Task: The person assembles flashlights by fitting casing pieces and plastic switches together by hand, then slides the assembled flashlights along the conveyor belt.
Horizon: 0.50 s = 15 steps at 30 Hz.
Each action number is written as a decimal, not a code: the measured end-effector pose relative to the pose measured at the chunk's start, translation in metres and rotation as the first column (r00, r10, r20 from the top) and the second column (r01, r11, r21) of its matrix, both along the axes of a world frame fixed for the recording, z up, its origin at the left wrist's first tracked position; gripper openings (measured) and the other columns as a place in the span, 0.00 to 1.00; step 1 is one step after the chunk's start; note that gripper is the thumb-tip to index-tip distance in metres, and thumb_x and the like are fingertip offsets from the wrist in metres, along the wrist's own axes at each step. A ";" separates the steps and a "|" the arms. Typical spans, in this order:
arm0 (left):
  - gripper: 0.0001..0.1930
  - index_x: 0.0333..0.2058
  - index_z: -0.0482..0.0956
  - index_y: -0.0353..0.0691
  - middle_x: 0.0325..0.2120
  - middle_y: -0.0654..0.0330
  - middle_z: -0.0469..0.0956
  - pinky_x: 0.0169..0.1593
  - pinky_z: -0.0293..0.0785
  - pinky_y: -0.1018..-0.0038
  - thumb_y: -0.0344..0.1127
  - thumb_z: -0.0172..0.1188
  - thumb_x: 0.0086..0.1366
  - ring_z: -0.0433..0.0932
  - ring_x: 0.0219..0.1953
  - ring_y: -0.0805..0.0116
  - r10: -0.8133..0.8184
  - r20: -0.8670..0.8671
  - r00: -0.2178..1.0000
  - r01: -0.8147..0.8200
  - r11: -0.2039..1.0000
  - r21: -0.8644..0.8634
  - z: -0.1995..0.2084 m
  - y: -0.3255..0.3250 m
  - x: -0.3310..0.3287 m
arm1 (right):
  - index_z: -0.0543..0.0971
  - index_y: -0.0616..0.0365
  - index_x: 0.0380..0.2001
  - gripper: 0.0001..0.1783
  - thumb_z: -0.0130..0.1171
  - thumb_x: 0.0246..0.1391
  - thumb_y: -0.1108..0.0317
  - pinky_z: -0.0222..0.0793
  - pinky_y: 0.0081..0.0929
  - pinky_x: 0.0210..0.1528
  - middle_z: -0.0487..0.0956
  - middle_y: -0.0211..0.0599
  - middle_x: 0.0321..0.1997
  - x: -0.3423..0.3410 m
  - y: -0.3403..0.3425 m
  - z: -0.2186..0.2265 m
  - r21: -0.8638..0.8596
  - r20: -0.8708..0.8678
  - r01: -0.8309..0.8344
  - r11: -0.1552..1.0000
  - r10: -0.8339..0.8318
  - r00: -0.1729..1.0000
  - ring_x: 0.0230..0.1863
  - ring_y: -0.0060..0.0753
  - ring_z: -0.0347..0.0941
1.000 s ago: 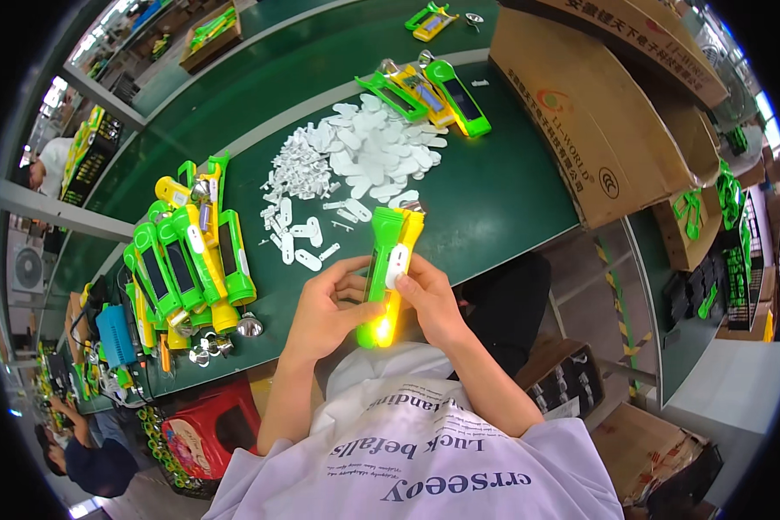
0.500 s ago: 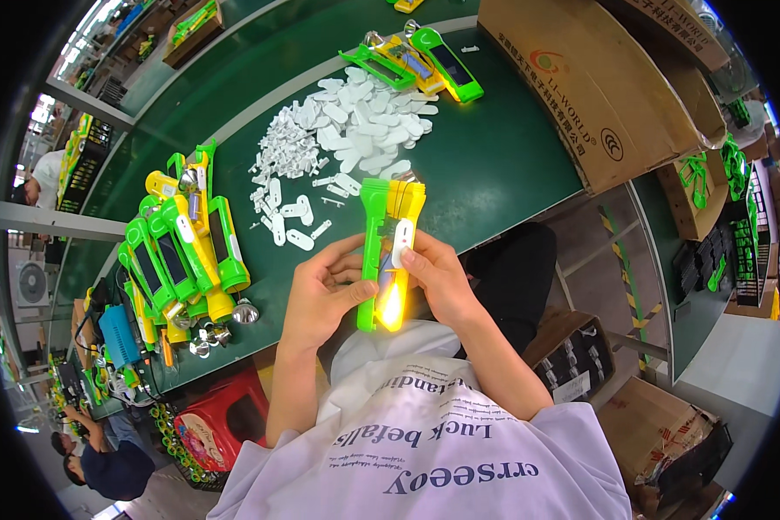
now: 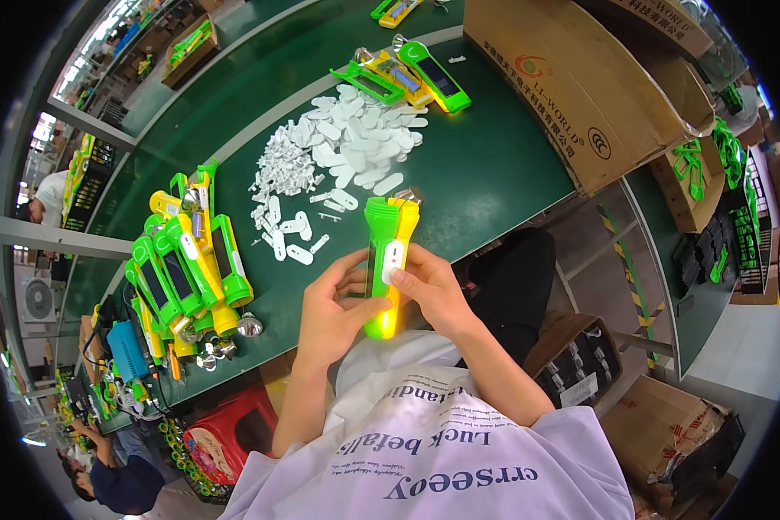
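Above my lap, both hands hold a green and yellow flashlight (image 3: 402, 227) upright, its wide head end pointing away from me. Its green half-shell (image 3: 380, 227) lies against the yellow half, with a white oval switch plate (image 3: 394, 254) set at the seam. Yellow light glows at the near end. My left hand (image 3: 341, 299) is closed round the green side, thumb across the lower body. On the yellow side, my right hand (image 3: 438, 293) grips with its thumb on the switch plate. The inside of the flashlight is hidden.
White oval plates (image 3: 368, 139) and small white parts (image 3: 290, 160) are heaped on the green table (image 3: 485, 165). Several flashlights (image 3: 182, 264) lie piled at the left, more (image 3: 433, 74) at the far side. A big cardboard box (image 3: 572, 95) stands at the right.
The green half-shell has come together with the yellow half, covering the wires and the inside that showed before. The view has shifted slightly.
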<state>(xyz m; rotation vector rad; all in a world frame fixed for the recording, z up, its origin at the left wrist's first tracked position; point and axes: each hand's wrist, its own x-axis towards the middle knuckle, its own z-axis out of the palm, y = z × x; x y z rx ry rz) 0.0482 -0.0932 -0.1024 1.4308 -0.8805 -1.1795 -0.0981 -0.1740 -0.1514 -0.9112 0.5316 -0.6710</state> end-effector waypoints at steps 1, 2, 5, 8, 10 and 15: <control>0.34 0.58 0.69 0.28 0.40 0.53 0.81 0.44 0.77 0.76 0.23 0.72 0.51 0.80 0.42 0.70 0.002 0.044 0.999 -0.001 1.000 -0.008 -0.002 -0.001 -0.001 | 0.71 0.64 0.51 0.21 0.58 0.63 0.60 0.78 0.22 0.36 0.77 0.35 0.42 0.000 -0.001 -0.001 0.001 -0.006 -0.001 1.000 0.001 1.000 0.39 0.23 0.76; 0.36 0.58 0.69 0.27 0.39 0.53 0.81 0.44 0.77 0.76 0.27 0.74 0.51 0.80 0.42 0.70 0.004 0.087 0.996 -0.002 1.000 -0.016 -0.004 -0.002 -0.001 | 0.72 0.64 0.51 0.20 0.58 0.63 0.60 0.77 0.22 0.36 0.76 0.34 0.41 -0.001 -0.001 -0.002 0.003 -0.014 -0.002 1.000 0.002 1.000 0.39 0.22 0.75; 0.34 0.57 0.69 0.27 0.39 0.53 0.81 0.42 0.77 0.76 0.28 0.74 0.52 0.79 0.41 0.71 0.059 0.087 0.994 -0.056 0.998 -0.040 -0.004 -0.002 -0.008 | 0.74 0.63 0.48 0.18 0.58 0.63 0.61 0.77 0.22 0.35 0.73 0.29 0.39 -0.002 -0.003 -0.004 -0.039 -0.016 -0.013 0.999 0.012 1.000 0.39 0.21 0.74; 0.31 0.57 0.70 0.29 0.40 0.53 0.80 0.40 0.77 0.78 0.25 0.71 0.55 0.80 0.39 0.73 0.128 -0.025 0.991 -0.128 0.991 -0.024 -0.013 0.002 -0.003 | 0.75 0.64 0.47 0.16 0.55 0.65 0.62 0.74 0.21 0.39 0.70 0.27 0.39 -0.001 -0.002 -0.001 -0.070 -0.039 -0.045 0.997 0.043 0.998 0.40 0.19 0.72; 0.30 0.57 0.70 0.30 0.40 0.54 0.80 0.39 0.77 0.79 0.24 0.69 0.56 0.80 0.38 0.74 0.116 0.066 0.991 -0.117 0.993 0.011 -0.007 -0.001 -0.008 | 0.74 0.64 0.47 0.15 0.54 0.65 0.64 0.71 0.21 0.43 0.70 0.27 0.39 -0.005 -0.002 -0.002 -0.107 -0.116 -0.042 0.993 0.029 0.993 0.42 0.19 0.71; 0.22 0.48 0.78 0.30 0.35 0.53 0.83 0.34 0.78 0.79 0.19 0.68 0.53 0.83 0.31 0.73 0.030 0.418 0.908 -0.059 0.997 0.058 -0.001 -0.013 -0.017 | 0.66 0.64 0.58 0.25 0.50 0.55 0.76 0.62 0.26 0.60 0.70 0.36 0.53 -0.007 0.007 0.003 0.073 -0.110 -0.023 0.997 0.031 0.993 0.54 0.28 0.68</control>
